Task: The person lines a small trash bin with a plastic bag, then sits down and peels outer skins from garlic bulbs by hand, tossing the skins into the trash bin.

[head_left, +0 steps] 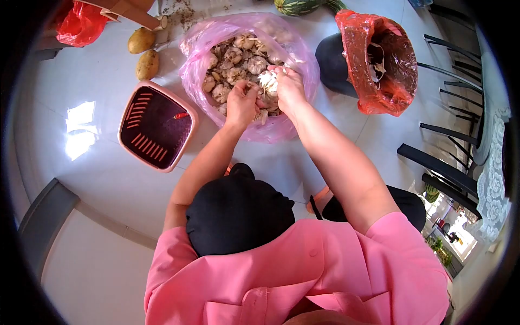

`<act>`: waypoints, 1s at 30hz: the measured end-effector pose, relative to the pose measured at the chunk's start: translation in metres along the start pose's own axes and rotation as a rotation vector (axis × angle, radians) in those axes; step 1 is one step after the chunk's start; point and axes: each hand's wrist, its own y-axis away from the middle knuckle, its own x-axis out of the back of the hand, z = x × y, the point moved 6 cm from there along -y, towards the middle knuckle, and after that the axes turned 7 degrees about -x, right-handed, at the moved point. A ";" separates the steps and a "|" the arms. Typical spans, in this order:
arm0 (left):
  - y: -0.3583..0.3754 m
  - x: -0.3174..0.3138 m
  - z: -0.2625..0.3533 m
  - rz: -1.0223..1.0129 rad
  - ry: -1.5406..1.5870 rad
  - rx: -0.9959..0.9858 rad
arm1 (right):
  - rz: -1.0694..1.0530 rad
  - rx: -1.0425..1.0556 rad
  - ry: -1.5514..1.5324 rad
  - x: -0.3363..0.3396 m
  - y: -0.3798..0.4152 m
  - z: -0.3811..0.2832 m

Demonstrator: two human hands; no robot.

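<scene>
A pink plastic bag (197, 81) lies wide open on the floor, filled with dirty garlic bulbs (234, 56) and loose dry skins. Over its right part, my right hand (291, 89) is closed around a pale, cleaner garlic bulb (267, 81). My left hand (241, 104) is beside it, over the bag's near part, fingers curled together. Whatever sits between those left fingers, if anything, is too small to make out. Both hands are close together, with the held bulb near the left fingertips.
A pink basket (123, 122) with a small red-handled tool (181, 115) inside stands left of the bag. Potatoes (147, 65) lie behind it. At right, a red plastic bag (407, 81) holds scraps near a dark rounded object (333, 65). A green striped gourd (298, 5) lies at the back.
</scene>
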 end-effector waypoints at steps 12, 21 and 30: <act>0.015 0.003 0.043 -0.111 0.857 0.076 | -0.405 0.013 0.262 -0.014 0.045 -0.011; 0.032 -0.014 0.071 0.077 -0.473 -0.689 | -0.474 -0.232 -0.510 -0.037 0.046 0.013; 0.040 -0.024 0.071 -0.060 -0.902 -0.703 | -0.356 -0.385 -0.451 -0.017 0.044 0.015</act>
